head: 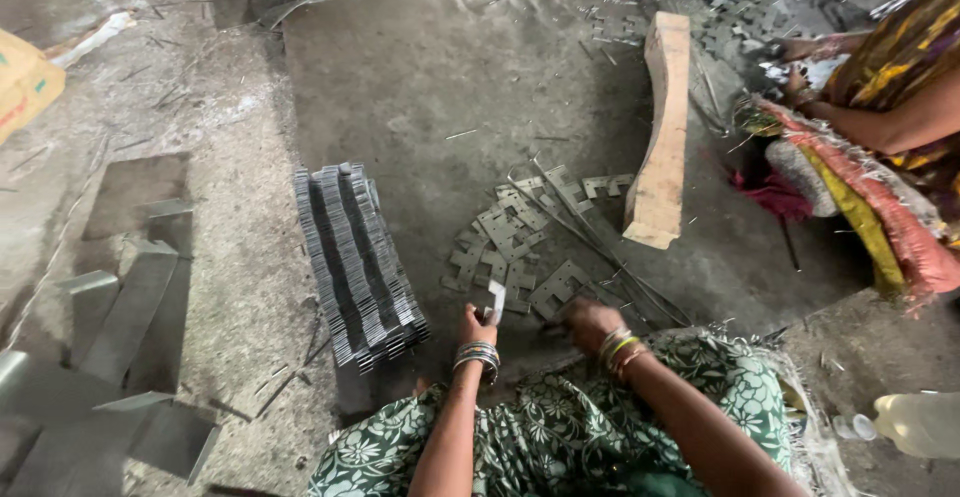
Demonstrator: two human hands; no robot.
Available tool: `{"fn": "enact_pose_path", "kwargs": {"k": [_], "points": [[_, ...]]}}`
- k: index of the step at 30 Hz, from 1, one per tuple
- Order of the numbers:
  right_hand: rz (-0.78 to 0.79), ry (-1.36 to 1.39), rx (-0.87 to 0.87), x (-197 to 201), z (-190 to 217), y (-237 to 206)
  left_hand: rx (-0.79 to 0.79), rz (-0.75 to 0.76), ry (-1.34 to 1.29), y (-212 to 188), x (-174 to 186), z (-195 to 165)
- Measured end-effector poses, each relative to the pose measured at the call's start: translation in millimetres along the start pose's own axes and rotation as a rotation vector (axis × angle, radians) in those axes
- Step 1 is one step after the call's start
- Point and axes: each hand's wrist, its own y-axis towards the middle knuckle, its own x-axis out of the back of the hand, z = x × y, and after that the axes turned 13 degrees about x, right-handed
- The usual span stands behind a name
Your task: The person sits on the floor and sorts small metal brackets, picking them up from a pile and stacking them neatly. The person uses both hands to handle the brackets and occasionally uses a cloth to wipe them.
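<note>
The person sits on the floor in a green flowered garment, both arms stretched forward over a dark mat. The left hand, bangles at its wrist, pinches a small flat metal piece upright between thumb and fingers, just at the near edge of a loose scatter of notched metal stampings lying flat on the mat. The right hand, also bangled, is curled with its fingers down among the nearest stampings; whether it grips one I cannot tell. Just left of the left hand stands a long, tightly packed stack of stampings, set on edge in rows and leaning a little. A few thin wires run diagonally through the scatter. Beyond it a curved wooden block lies on the mat. At the right another person in bright yellow and red cloth sits with hands near a further heap of stampings. Folded grey sheet-metal offcuts lie on the floor at the left, and a pale plastic bottle lies at the lower right.
</note>
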Motion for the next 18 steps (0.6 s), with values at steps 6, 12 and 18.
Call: {"fn": "enact_pose_path", "kwargs": {"k": [6, 12, 18], "points": [[-0.354, -0.095, -0.004, 24, -32, -17, 0.072, 0.237, -0.244, 4, -7, 1], [-0.471, -0.230, 0.306, 29, -30, 7, 0.285, 0.516, -0.435, 17, -2, -4], [-0.145, -0.377, 0.209, 22, -27, 58, 0.321, 0.550, -0.331, 27, -3, 4]]}}
